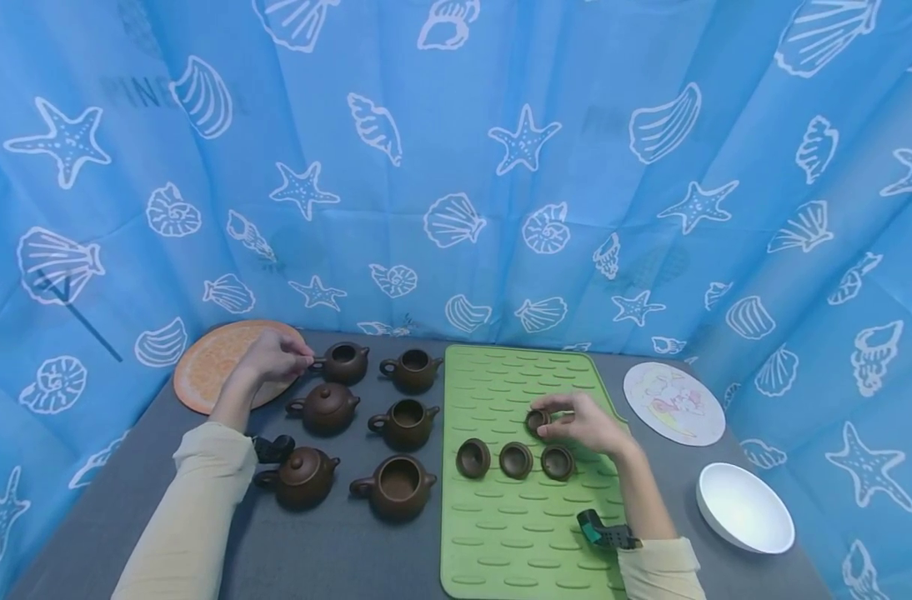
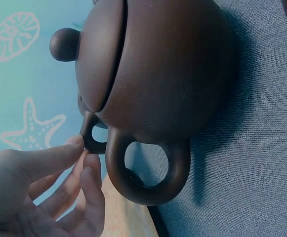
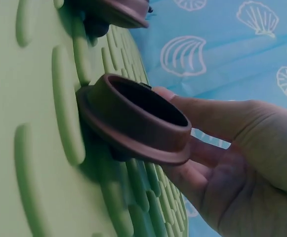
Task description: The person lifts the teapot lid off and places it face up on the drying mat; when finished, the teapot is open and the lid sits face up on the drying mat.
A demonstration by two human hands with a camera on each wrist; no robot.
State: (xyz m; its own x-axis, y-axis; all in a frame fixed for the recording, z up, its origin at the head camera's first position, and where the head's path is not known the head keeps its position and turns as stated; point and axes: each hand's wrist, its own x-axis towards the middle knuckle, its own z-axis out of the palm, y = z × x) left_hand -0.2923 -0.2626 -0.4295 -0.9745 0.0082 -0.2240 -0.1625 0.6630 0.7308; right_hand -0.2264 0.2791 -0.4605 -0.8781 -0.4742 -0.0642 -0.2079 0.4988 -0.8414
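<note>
At the back left, my left hand point(image 1: 274, 357) pinches the handle of a small brown lidless teapot point(image 1: 342, 372). In the left wrist view, the fingers hold that handle point(image 2: 88, 134) behind a nearer lidded teapot point(image 2: 168, 69). Over the green mat, my right hand point(image 1: 587, 423) pinches a small brown teapot lid point(image 1: 532, 422), its hollow side facing up. A row of three more upturned lids point(image 1: 515, 461) lies just in front of it. One upturned lid point(image 3: 133, 123) covers most of the held one in the right wrist view.
Two lidded teapots point(image 1: 328, 408) stand in the left column; three lidless ones point(image 1: 405, 432) form the column beside the ribbed green mat point(image 1: 493, 575). An orange round mat point(image 1: 208, 367) lies far left. On the right are a white round mat point(image 1: 673, 400) and a white bowl point(image 1: 744, 508).
</note>
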